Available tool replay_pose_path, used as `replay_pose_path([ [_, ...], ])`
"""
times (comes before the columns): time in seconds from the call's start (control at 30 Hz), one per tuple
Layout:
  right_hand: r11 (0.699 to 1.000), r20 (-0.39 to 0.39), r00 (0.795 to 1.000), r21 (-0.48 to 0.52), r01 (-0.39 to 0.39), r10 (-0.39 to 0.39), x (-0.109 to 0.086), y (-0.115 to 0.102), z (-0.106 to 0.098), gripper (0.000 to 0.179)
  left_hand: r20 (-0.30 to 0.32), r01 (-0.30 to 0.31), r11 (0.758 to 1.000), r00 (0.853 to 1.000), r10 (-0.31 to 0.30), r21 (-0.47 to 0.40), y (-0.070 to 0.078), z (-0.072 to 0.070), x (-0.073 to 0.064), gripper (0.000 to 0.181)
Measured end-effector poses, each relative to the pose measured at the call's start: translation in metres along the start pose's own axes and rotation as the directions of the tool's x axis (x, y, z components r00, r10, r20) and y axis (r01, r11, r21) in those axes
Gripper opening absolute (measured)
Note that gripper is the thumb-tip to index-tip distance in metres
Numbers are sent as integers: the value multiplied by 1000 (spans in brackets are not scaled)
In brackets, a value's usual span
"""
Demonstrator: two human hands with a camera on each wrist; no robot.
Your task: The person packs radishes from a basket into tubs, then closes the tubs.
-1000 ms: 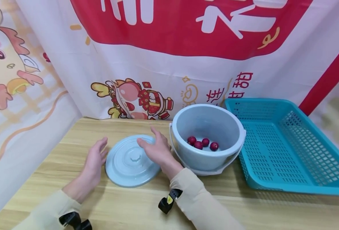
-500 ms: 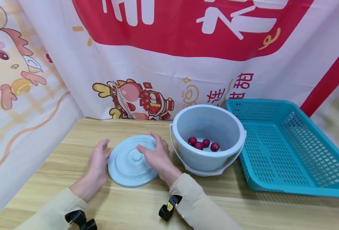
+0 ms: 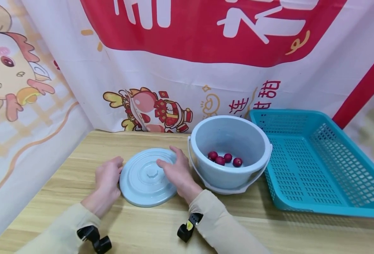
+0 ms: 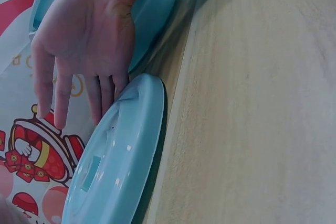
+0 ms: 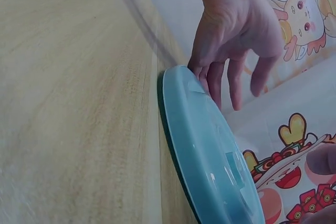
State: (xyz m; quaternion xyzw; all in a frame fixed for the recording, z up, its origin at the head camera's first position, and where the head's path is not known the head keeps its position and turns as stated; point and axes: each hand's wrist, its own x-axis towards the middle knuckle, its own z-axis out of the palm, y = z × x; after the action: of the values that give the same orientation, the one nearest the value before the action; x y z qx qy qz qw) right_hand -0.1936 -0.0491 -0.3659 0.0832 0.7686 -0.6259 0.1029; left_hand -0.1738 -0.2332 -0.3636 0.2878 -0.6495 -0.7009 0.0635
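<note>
A round light-blue lid (image 3: 147, 192) with a small raised knob lies flat on the wooden table in the head view. My left hand (image 3: 107, 181) is against its left edge, the fingertips partly hidden from the head. In the right wrist view that left hand (image 5: 236, 30) has loosely extended fingers at the rim of the lid (image 5: 210, 156). On the other side, my right hand (image 3: 180, 173) rests at the lid's right edge, thumb over the top. Its fingers look mostly straight in the left wrist view, where the right hand (image 4: 89, 30) reaches the lid (image 4: 126, 150).
Right of the lid stands a light-blue bucket (image 3: 229, 178) with its handle down and several dark-red balls (image 3: 220, 161) inside. A teal plastic basket (image 3: 301, 169) sits at the far right. Printed cloth (image 3: 161, 70) hangs behind the table (image 3: 142, 229).
My left hand has moved right and inward, up to the lid's left edge. The right hand and the lid have shifted slightly right; the bucket and basket have stayed put.
</note>
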Motion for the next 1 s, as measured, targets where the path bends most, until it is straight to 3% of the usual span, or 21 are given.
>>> replay_pose_path([
  [0.2,999,33,999,44,-17,16,3,3,-3,66,-36,-23,996,999,26,81,-6,1,0,61],
  [0.33,997,42,999,79,-11,8,3,4,-4,64,-17,-17,994,1000,19,109,-7,-2,1,62],
  [0.7,982,113,994,185,-30,9,6,5,-7,61,-47,0,992,999,6,127,-3,-8,8,60],
  [0.87,996,91,995,76,44,-50,8,11,-2,65,-36,-13,994,999,17,107,7,-16,11,60],
  [1.0,991,79,988,-21,134,-132,3,7,1,66,-34,2,993,999,2,116,20,-22,13,59],
])
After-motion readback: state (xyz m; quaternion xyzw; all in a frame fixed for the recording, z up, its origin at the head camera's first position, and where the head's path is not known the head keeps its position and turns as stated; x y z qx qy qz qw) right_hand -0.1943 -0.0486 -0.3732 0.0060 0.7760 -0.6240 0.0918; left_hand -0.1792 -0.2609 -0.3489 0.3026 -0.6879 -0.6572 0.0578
